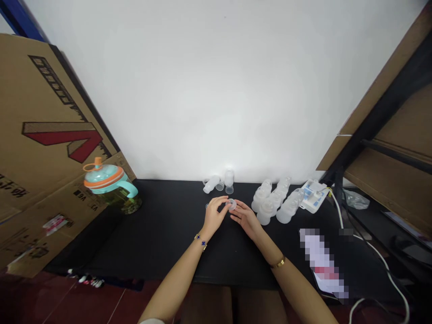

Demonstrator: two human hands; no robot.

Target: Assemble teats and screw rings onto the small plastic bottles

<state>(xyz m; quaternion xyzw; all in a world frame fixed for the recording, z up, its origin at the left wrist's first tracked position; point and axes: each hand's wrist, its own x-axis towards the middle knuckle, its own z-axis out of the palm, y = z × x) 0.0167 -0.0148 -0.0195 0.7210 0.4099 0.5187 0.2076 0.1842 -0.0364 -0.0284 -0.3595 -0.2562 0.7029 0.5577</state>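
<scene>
Now | black table [151, 243] | white wall [202, 90] | left hand [213, 215], right hand [245, 218] pinch clear cap [231, 204]

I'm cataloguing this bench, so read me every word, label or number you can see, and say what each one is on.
Cardboard box: large red angular sign, possibly "V".
Box's left edge: dark characters, too small to read.
Lower box flap: small dark print, too blurred to read.
White device: blue-and-white labels, too small to read.
Pixelated object: blurred out, unreadable.
</scene>
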